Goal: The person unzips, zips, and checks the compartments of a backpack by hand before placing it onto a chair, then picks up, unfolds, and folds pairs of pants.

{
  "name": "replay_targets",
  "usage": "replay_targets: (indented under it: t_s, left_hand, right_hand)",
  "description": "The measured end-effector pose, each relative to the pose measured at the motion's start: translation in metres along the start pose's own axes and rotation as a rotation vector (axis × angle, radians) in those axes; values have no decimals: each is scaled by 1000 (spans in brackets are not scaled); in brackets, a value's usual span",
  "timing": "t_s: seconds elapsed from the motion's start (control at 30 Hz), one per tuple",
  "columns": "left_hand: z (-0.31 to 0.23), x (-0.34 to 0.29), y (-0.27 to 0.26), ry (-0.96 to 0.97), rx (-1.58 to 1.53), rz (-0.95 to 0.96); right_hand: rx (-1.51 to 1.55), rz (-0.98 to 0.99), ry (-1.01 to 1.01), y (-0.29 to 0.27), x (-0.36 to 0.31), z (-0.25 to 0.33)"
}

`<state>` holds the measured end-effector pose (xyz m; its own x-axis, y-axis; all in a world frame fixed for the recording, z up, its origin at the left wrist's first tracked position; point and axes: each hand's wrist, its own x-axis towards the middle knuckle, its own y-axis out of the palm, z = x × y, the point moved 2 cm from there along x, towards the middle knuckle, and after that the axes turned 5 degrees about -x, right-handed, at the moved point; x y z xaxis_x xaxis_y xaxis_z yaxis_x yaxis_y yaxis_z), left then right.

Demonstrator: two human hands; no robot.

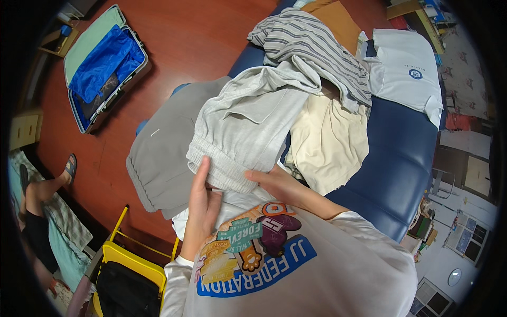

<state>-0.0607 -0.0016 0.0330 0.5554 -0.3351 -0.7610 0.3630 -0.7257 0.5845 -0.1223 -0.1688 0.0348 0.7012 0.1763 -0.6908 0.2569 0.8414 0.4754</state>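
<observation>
Light grey sweatpants (240, 124) with a ribbed elastic waistband and a pocket lie folded in front of me, partly over other clothes. My left hand (202, 198) grips the left part of the waistband. On the right part, my right hand (272, 182) pinches with its thumb on top; its other fingers are hidden beneath the cloth. Darker grey pants (163, 142) with an elastic edge spread out to the left. Just right of the sweatpants is a cream garment (330, 142). A striped grey garment (311, 45) lies beyond them.
The clothes rest on a padded dark blue bench (391, 174). A white shirt (404, 74) and a brown garment (335, 24) are at its far end. An open suitcase (105, 68) stands on the red floor. At lower left are a yellow chair (132, 267) and another person's legs (45, 193).
</observation>
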Motion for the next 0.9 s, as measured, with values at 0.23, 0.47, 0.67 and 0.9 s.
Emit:
replay_targets:
  t_s: [0.23, 0.47, 0.67, 0.9]
  left_hand:
    - [-13, -9, 2, 357, 289, -7]
    - [-91, -85, 4, 1067, 1233, 182]
    - [-136, -149, 35, 1429, 1721, 222]
    - [-184, -152, -16, 1775, 1615, 135]
  right_hand:
    - [-64, 131, -82, -37, 4, 3]
    - [206, -357, -457, -144, 44, 66]
    - [556, -414, -401, -224, 89, 77]
    - [686, -480, -409, -288, 77, 93]
